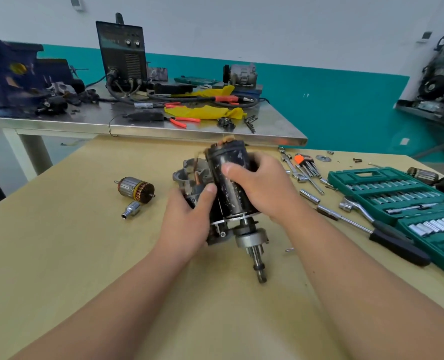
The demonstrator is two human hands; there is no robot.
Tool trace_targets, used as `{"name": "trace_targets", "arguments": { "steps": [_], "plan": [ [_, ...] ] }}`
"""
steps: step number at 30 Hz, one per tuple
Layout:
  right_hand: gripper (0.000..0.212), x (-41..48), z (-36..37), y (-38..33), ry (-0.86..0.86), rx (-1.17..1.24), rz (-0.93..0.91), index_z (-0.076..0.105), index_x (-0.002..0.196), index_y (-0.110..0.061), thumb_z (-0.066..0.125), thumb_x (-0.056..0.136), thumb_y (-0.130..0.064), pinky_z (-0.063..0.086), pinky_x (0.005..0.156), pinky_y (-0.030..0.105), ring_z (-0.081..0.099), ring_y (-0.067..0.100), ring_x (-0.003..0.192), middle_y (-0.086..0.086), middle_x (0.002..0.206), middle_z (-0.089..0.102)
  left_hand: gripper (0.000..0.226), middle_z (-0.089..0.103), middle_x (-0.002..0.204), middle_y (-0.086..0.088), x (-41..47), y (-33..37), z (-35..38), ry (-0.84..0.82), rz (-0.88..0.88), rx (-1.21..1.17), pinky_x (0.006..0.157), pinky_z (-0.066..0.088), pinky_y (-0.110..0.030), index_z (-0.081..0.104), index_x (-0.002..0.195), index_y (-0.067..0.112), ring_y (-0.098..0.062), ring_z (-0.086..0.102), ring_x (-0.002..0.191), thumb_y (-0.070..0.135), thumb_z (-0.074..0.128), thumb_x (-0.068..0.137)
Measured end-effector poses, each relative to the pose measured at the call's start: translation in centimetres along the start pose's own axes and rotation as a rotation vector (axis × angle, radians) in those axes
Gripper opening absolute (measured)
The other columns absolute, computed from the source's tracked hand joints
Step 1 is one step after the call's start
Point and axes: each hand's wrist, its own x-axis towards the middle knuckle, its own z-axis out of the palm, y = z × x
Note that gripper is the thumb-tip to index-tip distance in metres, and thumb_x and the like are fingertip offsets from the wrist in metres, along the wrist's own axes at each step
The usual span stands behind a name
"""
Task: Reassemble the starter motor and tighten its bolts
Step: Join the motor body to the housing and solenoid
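Observation:
A black cylindrical starter motor body [228, 193] is held above the wooden table [86, 255], tilted, with its shaft and silver pinion gear [252, 239] pointing toward me. My right hand [260, 185] grips the cylinder from the right, thumb across its front. My left hand [189, 219] grips the darker solenoid side at the lower left. Behind them lies a grey metal end housing [187, 172]. A spare armature [136, 189] with copper windings lies to the left, and a silver socket [131, 209] sits just in front of it.
A green socket set case [397, 193] lies open at the right, with a ratchet handle [387, 235], an extension bar [328, 211], hex keys [306, 165] and wrenches near it. A steel bench [148, 128] behind holds a welder [123, 55], red pliers and yellow rags.

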Motion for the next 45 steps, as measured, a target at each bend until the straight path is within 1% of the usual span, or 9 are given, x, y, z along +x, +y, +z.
{"name": "trace_targets", "arguments": {
  "steps": [4,9,14,24,30,34,39,42,45],
  "plan": [
    [0.052,-2.4,-2.0,-1.8,0.012,0.096,-0.175,0.048,0.104,-0.039,0.063,0.057,-0.054,0.046,0.060,0.007,0.061,-0.012,0.085,-0.033,0.090,0.063,0.027,0.061,0.091,0.014,-1.1,1.8,-0.2,0.056,0.264,-0.024,0.062,0.042,-0.004,0.044,0.094,0.037,0.014,0.059,0.079,0.050,0.062,0.079],
    [0.050,-4.3,-3.9,-1.7,0.042,0.181,-0.202,0.054,0.099,-0.041,0.071,0.053,-0.052,0.047,0.063,0.006,0.063,-0.009,0.087,-0.031,0.090,0.066,0.036,0.060,0.088,0.016,-1.7,2.9,0.5,-0.019,0.407,0.047,0.063,0.040,-0.001,0.044,0.106,0.030,0.015,0.058,0.078,0.042,0.066,0.081],
    [0.046,-5.1,-3.6,-1.1,0.159,0.201,-0.191,0.054,0.093,-0.044,0.071,0.051,-0.054,0.047,0.062,0.007,0.062,-0.010,0.086,-0.032,0.087,0.064,0.029,0.060,0.089,0.014,-1.1,2.9,0.9,-0.081,0.412,0.063,0.058,0.040,-0.002,0.043,0.112,0.024,0.015,0.057,0.077,0.034,0.062,0.092],
    [0.049,-4.8,-4.0,-1.4,0.101,0.176,-0.201,0.053,0.096,-0.043,0.072,0.053,-0.052,0.051,0.065,0.012,0.063,-0.007,0.088,-0.030,0.090,0.064,0.022,0.058,0.083,0.014,-0.5,3.5,1.0,-0.131,0.423,0.050,0.056,0.042,-0.006,0.043,0.099,0.035,0.012,0.058,0.071,0.043,0.059,0.087],
    [0.063,-5.8,-2.9,-0.8,0.332,0.172,-0.258,0.053,0.112,-0.031,0.073,0.057,-0.053,0.046,0.067,0.004,0.060,-0.011,0.090,-0.033,0.094,0.060,0.027,0.058,0.068,0.031,-0.4,4.1,2.2,-0.123,0.425,0.049,0.048,0.038,-0.008,0.040,0.089,0.039,0.008,0.056,0.060,0.061,0.047,0.077],
    [0.058,-5.7,-3.0,-0.7,0.323,0.176,-0.245,0.053,0.112,-0.032,0.075,0.061,-0.050,0.046,0.067,0.003,0.060,-0.011,0.090,-0.034,0.094,0.060,0.019,0.057,0.064,0.029,0.0,4.3,2.4,-0.137,0.418,0.043,0.046,0.036,-0.008,0.039,0.086,0.035,0.009,0.053,0.055,0.048,0.052,0.087],
    [0.046,-4.1,-4.2,0.0,0.198,0.257,-0.143,0.058,0.104,-0.037,0.073,0.061,-0.047,0.051,0.061,0.013,0.066,-0.003,0.084,-0.020,0.089,0.068,0.019,0.060,0.075,0.014,0.7,4.5,3.1,-0.124,0.339,0.037,0.056,0.049,-0.020,0.046,0.089,0.034,0.008,0.059,0.063,0.047,0.059,0.090],
    [0.057,-3.3,-4.5,0.8,0.213,0.282,-0.101,0.060,0.109,-0.036,0.071,0.056,-0.054,0.053,0.060,0.016,0.068,0.000,0.084,-0.015,0.093,0.070,0.021,0.061,0.076,0.014,0.8,4.7,4.1,-0.087,0.332,0.049,0.052,0.044,-0.012,0.047,0.093,0.033,0.011,0.058,0.064,0.048,0.062,0.089],
    [0.057,-2.4,-4.8,1.6,0.171,0.321,-0.063,0.062,0.110,-0.032,0.072,0.058,-0.053,0.059,0.077,0.039,0.070,0.012,0.091,-0.006,0.099,0.071,0.024,0.060,0.077,0.015,0.8,4.4,4.7,-0.046,0.339,0.062,0.052,0.041,-0.007,0.047,0.096,0.034,0.013,0.057,0.067,0.050,0.062,0.088]
  ]
}}
